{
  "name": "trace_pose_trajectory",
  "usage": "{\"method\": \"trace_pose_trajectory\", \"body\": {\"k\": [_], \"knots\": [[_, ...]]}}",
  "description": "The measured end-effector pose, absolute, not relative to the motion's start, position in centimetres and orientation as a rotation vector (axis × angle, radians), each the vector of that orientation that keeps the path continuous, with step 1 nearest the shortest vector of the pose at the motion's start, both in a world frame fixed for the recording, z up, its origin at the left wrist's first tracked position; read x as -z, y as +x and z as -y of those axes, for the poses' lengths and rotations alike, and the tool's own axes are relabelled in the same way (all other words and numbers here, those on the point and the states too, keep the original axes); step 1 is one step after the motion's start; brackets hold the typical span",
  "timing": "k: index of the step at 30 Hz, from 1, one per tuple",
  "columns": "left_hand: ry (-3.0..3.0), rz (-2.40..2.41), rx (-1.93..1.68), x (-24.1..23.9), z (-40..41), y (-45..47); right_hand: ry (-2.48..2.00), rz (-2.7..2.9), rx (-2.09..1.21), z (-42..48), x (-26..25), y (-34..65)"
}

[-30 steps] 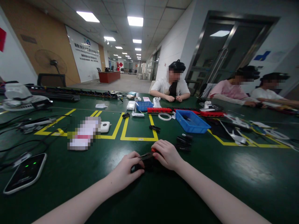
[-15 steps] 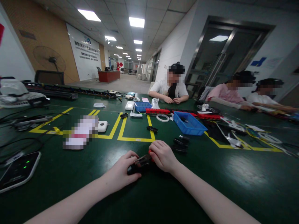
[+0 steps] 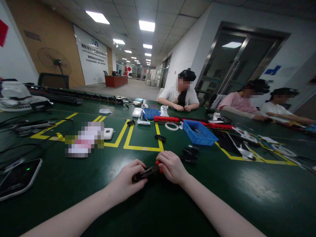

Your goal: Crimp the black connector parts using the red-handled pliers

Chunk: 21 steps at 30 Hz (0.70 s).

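Note:
My right hand is wrapped round a red-handled tool that looks like pliers; its dark metal head points left. Between the curled fingers and thumb of my left hand is a small black part, mostly hidden by the fingers. The tool's head reaches this black part, but whether it grips it I cannot tell. Both hands rest low over the green table. Just beyond my right hand lie several shiny black pieces. Another black piece lies farther out, by a yellow tape line.
A blue tray stands to the right, a smaller blue bin farther back. At left lie a phone-like device, cables and a white gadget. A white ring lies mid-table. Three people sit across the table.
The tool's head has turned slightly and shows more clearly between my hands. My left hand has shifted a little to the left with the black part. The view has tilted slightly upward.

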<state>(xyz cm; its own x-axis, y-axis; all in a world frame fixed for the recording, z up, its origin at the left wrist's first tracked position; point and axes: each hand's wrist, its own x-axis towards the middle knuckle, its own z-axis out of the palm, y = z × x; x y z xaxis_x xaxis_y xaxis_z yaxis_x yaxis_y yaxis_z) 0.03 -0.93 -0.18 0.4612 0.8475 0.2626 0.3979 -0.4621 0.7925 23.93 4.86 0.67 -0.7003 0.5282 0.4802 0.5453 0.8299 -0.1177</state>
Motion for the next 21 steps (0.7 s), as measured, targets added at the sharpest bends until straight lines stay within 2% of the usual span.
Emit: {"method": "trace_pose_trajectory", "body": {"k": [21], "knots": [[1.915,-0.960,-0.791,0.54,0.30,-0.19,-0.744,2.579,0.053,-5.01,-0.56,23.71]]}}
